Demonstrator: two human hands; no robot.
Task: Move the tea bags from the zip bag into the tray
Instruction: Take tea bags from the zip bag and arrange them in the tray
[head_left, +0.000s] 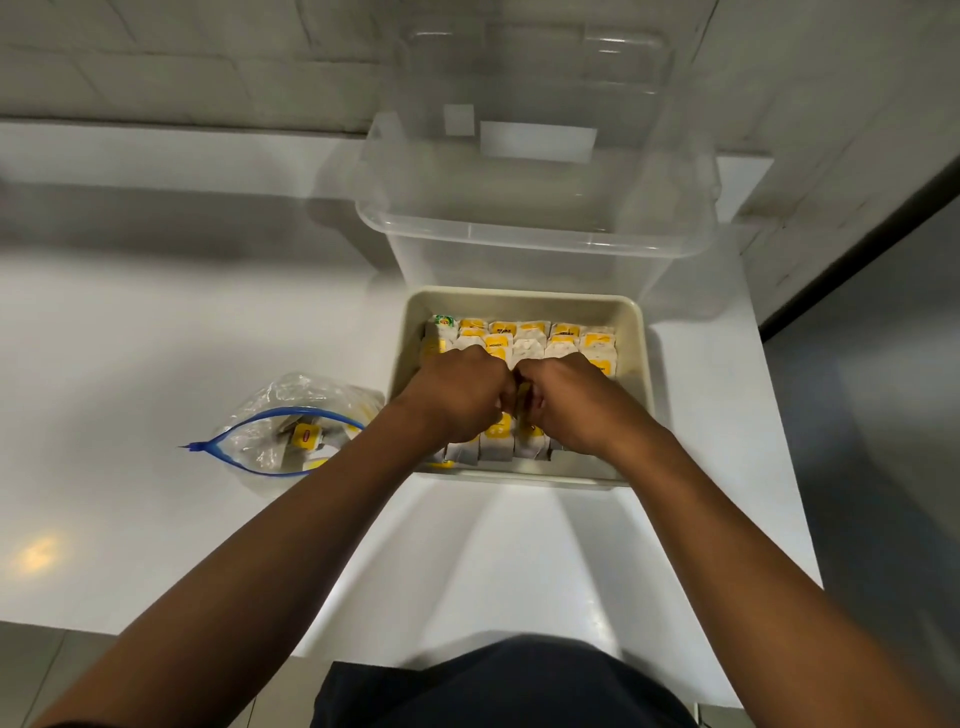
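We looked down on a white counter (156, 338) whose near edge was cut off by our own dark clothing. At its far side stood a clear plastic bin (535, 208), its upper part blurred against the wall. In front of the bin sat the beige tray (519, 301), packed with rows of tea bags (530, 338) standing on edge; the middle rows were hidden beneath our hands. The zip bag (291, 431) lay just left of the tray, its blue-edged mouth gaping towards us, with a few yellow-labelled tea bags dimly visible through the crinkled film; their number could not be made out. Our left hand (457, 400) and right hand (576, 405) met knuckle to knuckle over the tray's centre, fingers curled downward among the tea bags. Whether either hand pinched a tea bag we could not tell, since the fingertips were hidden.
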